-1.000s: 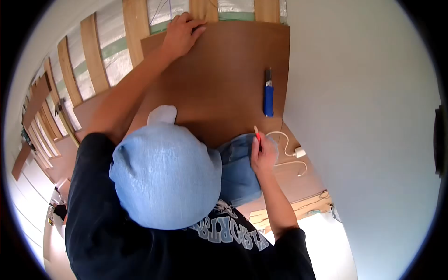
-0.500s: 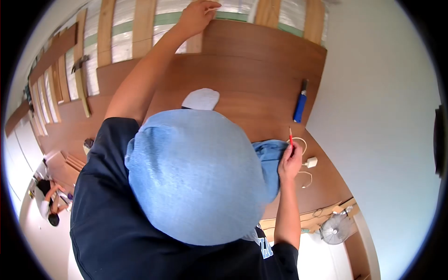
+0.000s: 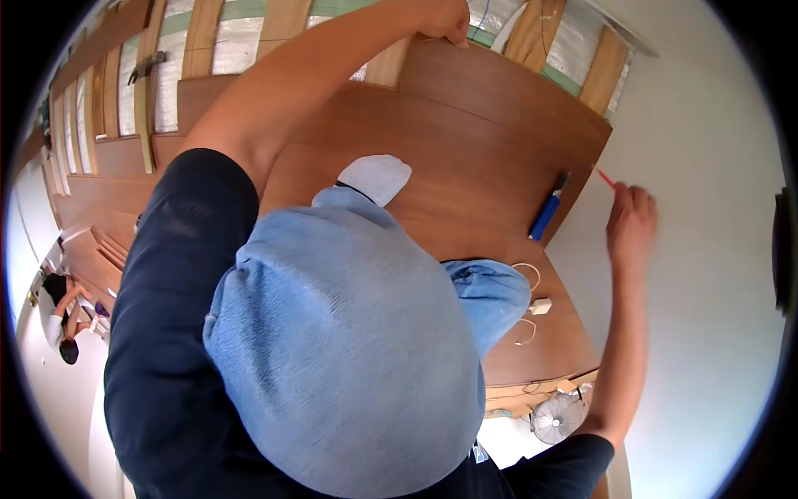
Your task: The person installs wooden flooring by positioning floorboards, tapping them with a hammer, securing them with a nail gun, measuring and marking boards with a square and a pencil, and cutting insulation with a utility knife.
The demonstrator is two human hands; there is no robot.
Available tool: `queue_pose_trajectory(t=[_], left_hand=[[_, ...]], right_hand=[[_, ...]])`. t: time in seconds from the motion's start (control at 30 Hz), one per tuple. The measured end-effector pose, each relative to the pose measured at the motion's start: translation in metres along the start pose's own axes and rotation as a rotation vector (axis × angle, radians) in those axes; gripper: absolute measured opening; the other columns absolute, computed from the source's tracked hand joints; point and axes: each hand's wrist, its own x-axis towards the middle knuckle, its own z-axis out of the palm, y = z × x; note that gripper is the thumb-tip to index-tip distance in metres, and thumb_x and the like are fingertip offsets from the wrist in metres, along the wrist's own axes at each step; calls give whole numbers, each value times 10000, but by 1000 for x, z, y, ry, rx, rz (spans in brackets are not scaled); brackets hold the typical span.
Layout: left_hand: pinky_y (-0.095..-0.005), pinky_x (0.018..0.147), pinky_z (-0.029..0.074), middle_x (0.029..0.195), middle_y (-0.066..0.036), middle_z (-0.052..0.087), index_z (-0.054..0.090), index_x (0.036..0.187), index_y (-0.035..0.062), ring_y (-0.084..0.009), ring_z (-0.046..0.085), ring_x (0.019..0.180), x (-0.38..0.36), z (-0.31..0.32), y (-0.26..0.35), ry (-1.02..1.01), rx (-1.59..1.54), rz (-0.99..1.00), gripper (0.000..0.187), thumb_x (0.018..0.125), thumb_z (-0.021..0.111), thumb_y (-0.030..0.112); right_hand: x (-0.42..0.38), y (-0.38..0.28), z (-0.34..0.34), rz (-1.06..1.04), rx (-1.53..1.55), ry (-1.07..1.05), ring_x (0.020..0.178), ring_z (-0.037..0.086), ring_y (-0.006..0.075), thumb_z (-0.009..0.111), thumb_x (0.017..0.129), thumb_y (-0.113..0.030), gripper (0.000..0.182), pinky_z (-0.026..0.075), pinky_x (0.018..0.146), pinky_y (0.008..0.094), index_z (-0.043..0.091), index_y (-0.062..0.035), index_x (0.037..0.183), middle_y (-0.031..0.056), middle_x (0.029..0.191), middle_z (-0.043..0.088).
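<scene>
My right hand is closed around a thin red pencil. The pencil's tip points at the right end of the brown floor planks, beside the pale wall. Far out ahead, my left hand has its fingers curled at the far edge of the planks; anything between them is hidden. Below the right hand, on the boards, lies a blue-handled tool with a dark tip. A light blue cloth head covering fills the middle of the view, with a whitish brim in front.
Wooden battens over silvery sheeting lie beyond the planks. A hammer rests at the left. A white plug with cord lies near the blue cloth, and a fan stands behind. Another person is low at the far left.
My right hand has carried the pencil outward and forward, from beside the blue cloth to the planks' end at the wall. My left hand appears farther right along the far edge; the view has shifted.
</scene>
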Motion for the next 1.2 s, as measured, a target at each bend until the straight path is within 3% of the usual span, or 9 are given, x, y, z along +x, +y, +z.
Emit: queue_pose_trajectory(t=[0.07, 0.13, 0.27, 0.33, 0.53, 0.8, 1.0, 1.13, 1.2], left_hand=[[-461, 844, 580, 991, -130, 786, 816, 976, 109, -322, 742, 957, 1, -8, 8, -130, 18, -63, 366, 795, 818, 426], [-457, 833, 573, 942, -139, 782, 813, 970, 103, -327, 743, 936, 6, 2, -7, -73, -44, 3, 389, 789, 828, 447], [-429, 774, 558, 888, -144, 773, 810, 923, 68, -311, 730, 850, 12, 6, -17, -112, -111, 86, 397, 791, 849, 440], [-424, 771, 557, 889, -147, 773, 809, 932, 62, -308, 731, 854, 18, 10, -17, -90, -165, 127, 398, 792, 855, 432], [-412, 766, 554, 902, -150, 773, 797, 968, 49, -300, 728, 853, 3, 1, 5, -98, -130, -31, 388, 813, 866, 397], [-413, 772, 552, 890, -141, 773, 795, 943, 58, -289, 727, 847, 2, 6, 0, -80, -127, -37, 374, 799, 869, 395], [-403, 767, 553, 886, -126, 777, 802, 947, 74, -274, 730, 847, 4, 11, -5, -58, -131, -17, 364, 795, 870, 398], [-391, 743, 554, 865, -117, 775, 807, 942, 80, -256, 731, 812, 0, 5, 2, -86, -164, -92, 353, 793, 875, 392], [-389, 736, 554, 858, -114, 774, 807, 941, 79, -252, 730, 798, -1, 3, 5, -93, -167, -99, 353, 791, 878, 391]], right_hand=[[30, 31, 5, -125, -285, -37, 1036, 623, 290, 612, 944, -86, 252, 524, 890, 421, 716, -77, 1174, 88, 1097, 666], [51, 58, 12, -132, -315, -61, 1055, 619, 284, 618, 914, -90, 244, 512, 905, 408, 733, -72, 1129, 87, 1101, 676], [71, 74, 18, -125, -444, -46, 963, 611, 241, 640, 872, -110, 88, 491, 822, 409, 726, -132, 870, 26, 920, 627], [75, 75, 24, -142, -518, -88, 958, 612, 237, 639, 891, -122, 87, 483, 815, 406, 723, -138, 875, 21, 920, 625], [75, 71, 43, -101, -622, -155, 949, 602, 209, 647, 909, -137, 98, 454, 808, 388, 739, -172, 908, -9, 907, 614], [93, 63, 53, 5, -609, -315, 1081, 571, 236, 595, 956, -144, 222, 436, 912, 419, 787, -200, 1050, 36, 1054, 619], [107, 60, 57, 15, -592, -374, 1093, 578, 245, 573, 973, -144, 237, 444, 928, 422, 782, -190, 1075, 43, 1088, 628], [107, 65, 65, -6, -597, -381, 1097, 579, 252, 568, 977, -147, 237, 447, 931, 421, 781, -176, 1077, 52, 1090, 628], [105, 69, 69, -83, -587, -242, 1028, 585, 244, 604, 952, -197, 183, 435, 873, 409, 777, -159, 904, 38, 1019, 633]])
